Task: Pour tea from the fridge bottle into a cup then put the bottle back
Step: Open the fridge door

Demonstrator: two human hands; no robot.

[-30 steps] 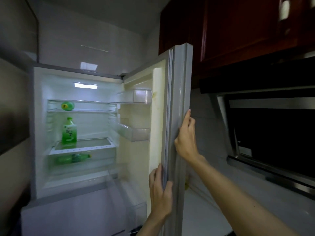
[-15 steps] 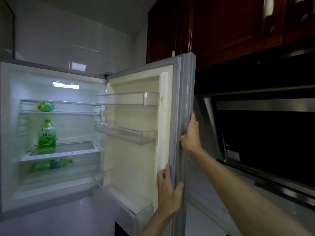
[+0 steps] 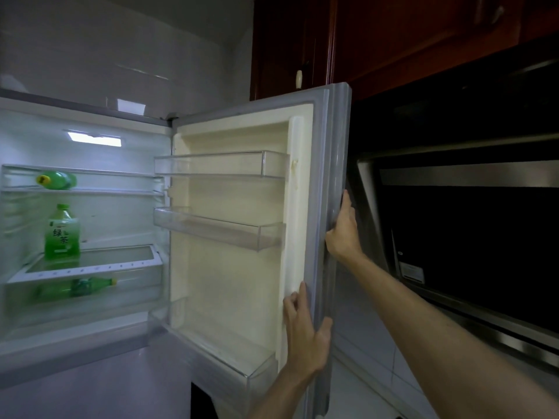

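Observation:
The fridge door stands wide open. My left hand grips its free edge low down, thumb on the outer side. My right hand holds the same edge higher up from the outside. Inside the lit fridge an upright green tea bottle stands on the middle glass shelf. A second green bottle lies on its side on the top shelf. A third bottle lies in the drawer below. No cup is in view.
The door's clear racks hold nothing. Dark red wall cabinets hang above the door's right side. A black and steel range hood sits close behind the door edge. A pale counter runs below it.
The door has swung further open to the right with both hands still on its edge. The view has shifted left, so the fridge interior sits nearer the left border.

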